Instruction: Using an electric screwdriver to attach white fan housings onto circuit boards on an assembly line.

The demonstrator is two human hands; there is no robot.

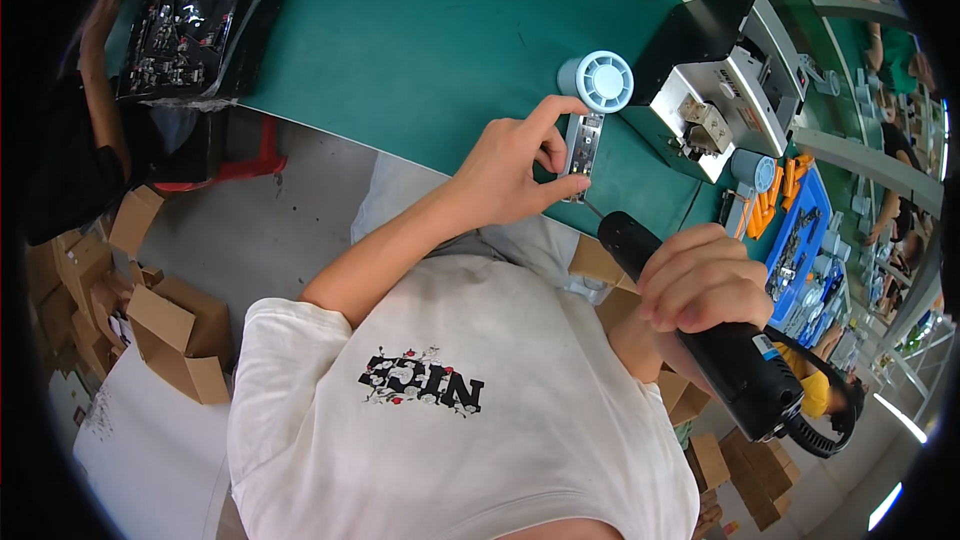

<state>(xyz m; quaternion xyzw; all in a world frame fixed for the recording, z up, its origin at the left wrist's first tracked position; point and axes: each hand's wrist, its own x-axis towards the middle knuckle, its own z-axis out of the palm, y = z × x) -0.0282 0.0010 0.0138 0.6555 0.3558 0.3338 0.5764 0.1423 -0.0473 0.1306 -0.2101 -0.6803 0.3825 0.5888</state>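
Observation:
Thumb and forefinger of my left hand point(510, 162) grip a narrow silvery metal assembly point(583, 148) by its two ends, near the table's front edge. Small parts show along its top. A black electric screwdriver point(735, 365) is wrapped in my right hand point(705, 280), tilted so its thin bit points at the near end of the assembly. Whether the bit touches a screw there is too small to tell. Right behind the assembly stands a light blue round piece point(605, 82) with a spoked, wheel-like top.
To the right is a black and white screw-feeder-like machine point(715, 90). Beyond it lie orange-handled tools point(783, 190) and a blue tray point(800, 240) of metal parts. Black plastic sheeting point(250, 35) with many metal parts covers the table's left end, beside another person's arm point(98, 50). Cardboard boxes point(185, 330) stand below left.

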